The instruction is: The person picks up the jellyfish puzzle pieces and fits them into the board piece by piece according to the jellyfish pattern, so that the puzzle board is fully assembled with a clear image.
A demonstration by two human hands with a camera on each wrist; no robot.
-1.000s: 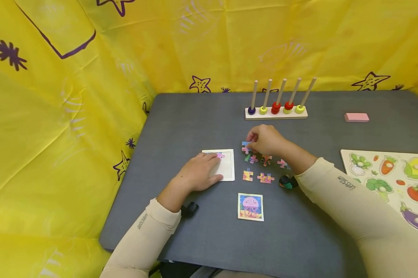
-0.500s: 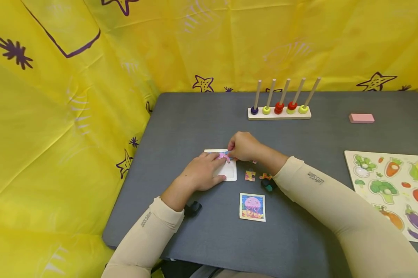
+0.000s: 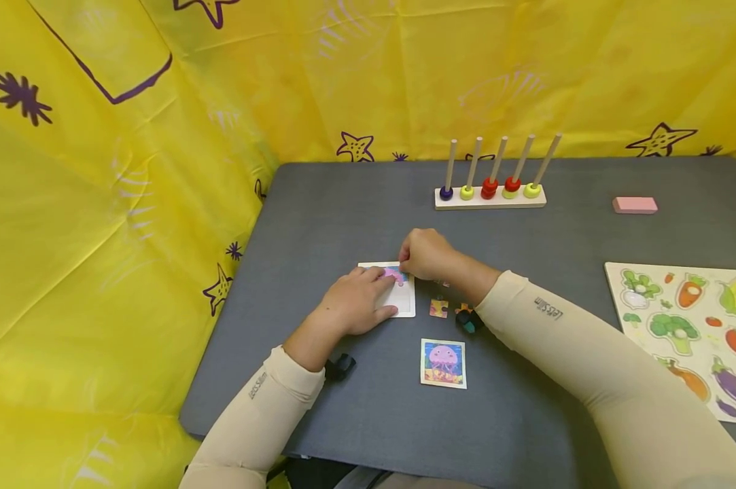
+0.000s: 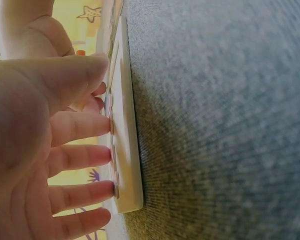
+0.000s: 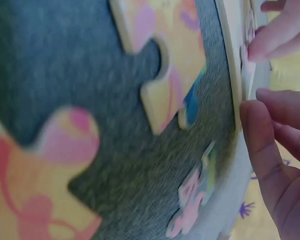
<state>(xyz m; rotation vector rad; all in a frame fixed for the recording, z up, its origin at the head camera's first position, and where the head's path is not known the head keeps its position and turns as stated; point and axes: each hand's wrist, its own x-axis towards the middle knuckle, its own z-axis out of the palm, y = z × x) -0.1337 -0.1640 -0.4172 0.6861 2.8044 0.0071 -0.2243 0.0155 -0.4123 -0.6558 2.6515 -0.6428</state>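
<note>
A small white puzzle tray (image 3: 408, 307) lies on the grey table, with pink-and-blue jigsaw pieces (image 3: 395, 274) along its far side. My left hand (image 3: 352, 302) reaches over its left part; straight fingertips rest on pieces in the tray, as the left wrist view shows. At the far right corner, my right hand (image 3: 427, 257) pinches a puzzle piece against the tray, mostly hidden by the fingers. Loose on the table beside the tray lie a yellow-and-pink piece (image 5: 172, 55), an orange-yellow piece (image 5: 50, 185) and a pink-and-green piece (image 5: 192, 200).
A jellyfish picture card (image 3: 444, 363) lies nearer the body. Behind the hands stands a peg stacker (image 3: 490, 198) with coloured rings. A pink block (image 3: 635, 205) and a vegetable board (image 3: 686, 299) are on the right. A yellow cloth hangs behind the table.
My right hand has moved left from the loose pieces to the tray's far right corner, bringing a blue-and-pink piece. My left hand has stayed on the tray.
</note>
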